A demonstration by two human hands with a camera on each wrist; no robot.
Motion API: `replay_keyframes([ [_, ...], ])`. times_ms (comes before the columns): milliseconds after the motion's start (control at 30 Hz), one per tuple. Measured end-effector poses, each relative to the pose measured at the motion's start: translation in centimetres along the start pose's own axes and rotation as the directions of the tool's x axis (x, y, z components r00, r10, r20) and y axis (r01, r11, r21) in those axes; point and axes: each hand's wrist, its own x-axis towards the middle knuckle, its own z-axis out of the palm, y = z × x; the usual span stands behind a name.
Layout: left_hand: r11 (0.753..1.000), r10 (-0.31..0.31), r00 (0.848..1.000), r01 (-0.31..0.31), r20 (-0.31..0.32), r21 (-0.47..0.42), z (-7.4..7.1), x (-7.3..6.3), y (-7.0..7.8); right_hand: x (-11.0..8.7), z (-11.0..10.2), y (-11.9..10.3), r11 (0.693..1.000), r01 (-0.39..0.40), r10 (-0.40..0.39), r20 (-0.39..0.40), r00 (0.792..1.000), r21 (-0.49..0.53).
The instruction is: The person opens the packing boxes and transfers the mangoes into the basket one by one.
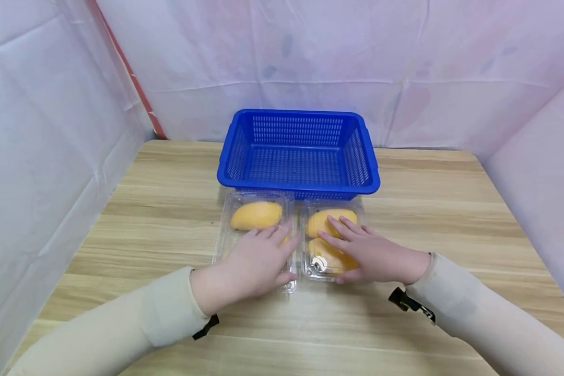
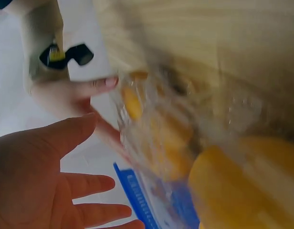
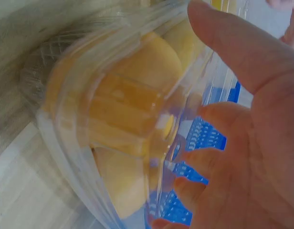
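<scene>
Two clear plastic boxes with yellow mangoes stand side by side at the table's middle. Over the left box [image 1: 289, 286] my left hand [image 1: 249, 266] reaches with its fingers extended. One mango [image 1: 256, 215] shows past its fingertips; the lower part of that box is mostly hidden beneath the hand. My right hand [image 1: 378, 254] lies across the right box [image 1: 312, 272], fingers spread on its top over two mangoes [image 1: 317, 223]. In the right wrist view, the fingertips [image 3: 214, 114] are along the lid, with the thumb apart from them.
A blue plastic basket [image 1: 298, 185] with nothing in it stands right behind both boxes. The wooden table [image 1: 160, 209] runs to white cloth walls [image 1: 310, 57] at the back and sides.
</scene>
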Motion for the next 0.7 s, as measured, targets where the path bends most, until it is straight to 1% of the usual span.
replay_keyframes([
  [100, 0.997, 0.054, 0.997, -0.052, -0.05, 0.055, 0.6, -0.5, 0.6, -0.1, 0.0, 0.3, 1.0, 0.017, -0.016, -0.008, 1.0, 0.021],
  [233, 0.986, 0.118, 0.986, -0.102, -0.117, 0.133, 1.4, -1.0, 1.1, -0.2, -0.1, 0.8, 0.999, 0.027, -0.026, -0.023, 0.999, 0.047],
  [367, 0.975, 0.174, 0.972, -0.148, -0.158, 0.165, 1.8, -1.4, 1.7, -0.4, -0.3, 0.9, 0.997, 0.023, -0.021, -0.034, 0.999, 0.069],
  [500, 0.963, 0.216, 0.96, -0.179, -0.178, 0.202, 2.3, -1.8, 2.2, -1.0, -0.7, 0.4, 0.995, 0.038, -0.033, -0.058, 0.998, 0.095],
  [567, 0.956, 0.229, 0.956, -0.186, -0.183, 0.227, 2.6, -2.0, 2.3, -1.5, -0.9, -0.3, 0.991, 0.07, -0.059, -0.092, 0.994, 0.115],
  [633, 0.948, 0.248, 0.949, -0.197, -0.194, 0.248, 2.9, -2.2, 2.3, -2.0, -0.9, -1.3, 0.982, 0.119, -0.098, -0.145, 0.985, 0.144],
  [700, 0.942, 0.267, 0.937, -0.204, -0.226, 0.267, 3.3, -2.3, 2.2, -2.4, -0.6, -2.5, 0.966, 0.172, -0.133, -0.199, 0.971, 0.193],
])
